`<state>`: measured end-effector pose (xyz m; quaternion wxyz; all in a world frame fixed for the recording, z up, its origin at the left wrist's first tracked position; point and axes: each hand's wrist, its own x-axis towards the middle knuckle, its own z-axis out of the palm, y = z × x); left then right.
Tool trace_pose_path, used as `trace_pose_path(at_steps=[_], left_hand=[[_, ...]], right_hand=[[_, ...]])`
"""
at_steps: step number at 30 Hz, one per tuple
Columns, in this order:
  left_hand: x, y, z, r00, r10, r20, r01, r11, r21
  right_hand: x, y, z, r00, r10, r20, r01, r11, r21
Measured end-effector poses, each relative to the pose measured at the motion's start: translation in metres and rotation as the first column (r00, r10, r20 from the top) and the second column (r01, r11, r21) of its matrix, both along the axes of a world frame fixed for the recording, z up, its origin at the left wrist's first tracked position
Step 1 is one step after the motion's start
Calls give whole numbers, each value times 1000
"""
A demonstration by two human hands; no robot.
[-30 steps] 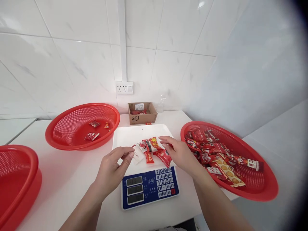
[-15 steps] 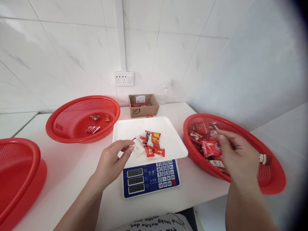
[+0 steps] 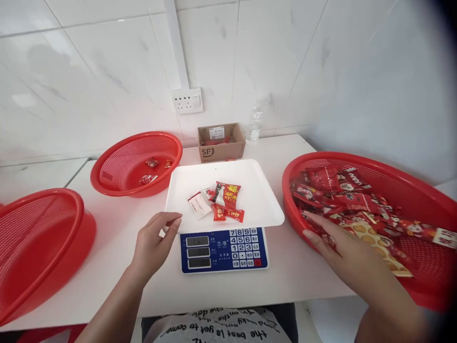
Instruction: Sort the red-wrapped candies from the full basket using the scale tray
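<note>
My left hand (image 3: 156,243) is at the left edge of the white weighing tray (image 3: 185,178), thumb and forefinger together with nothing visible between them. On the tray lie a white-and-red packet (image 3: 199,205), a larger red snack packet (image 3: 227,194) and small red wrapped pieces (image 3: 233,215). Beneath it shows the blue scale panel (image 3: 224,251). My right hand (image 3: 352,257) is over the near-left rim of the right red basket (image 3: 291,178), thumb and forefinger apart, holding nothing visible. Red snack packets (image 3: 353,201) and a yellow-patterned packet (image 3: 378,243) lie in that basket; my hand hides some.
A red basket (image 3: 103,183) at back left holds a few small packets. Another red basket (image 3: 80,224) stands at near left. Behind the scale are a cardboard box (image 3: 223,151) and a clear plastic bottle (image 3: 254,125), near the tiled wall.
My left hand has let go of the white-and-red packet, which now lies on the tray, and drawn back left. My right hand no longer holds a red packet. The view has shifted.
</note>
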<state>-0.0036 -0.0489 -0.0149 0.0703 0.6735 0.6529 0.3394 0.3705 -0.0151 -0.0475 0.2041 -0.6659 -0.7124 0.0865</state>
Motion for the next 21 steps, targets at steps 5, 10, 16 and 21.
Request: trace_pose_path(at_steps=[5,10,16,21], left_hand=[[10,-22,-6,987,116,-108,-110,992,57],[34,-18,-4,944,-92,-316,130,986,101],[66,1,-7,793,-351,-499,333,934,-129],[67,6,-16,803,-295,-518,270,955,-125]], right_hand=[[8,-2,-10,977,214,15,-215,973,85],[12,-2,-13,957,289,-4,-286,948,139],[9,-1,0,957,290,-7,-289,954,85],[6,-2,6,970,242,-33,-243,970,-18]])
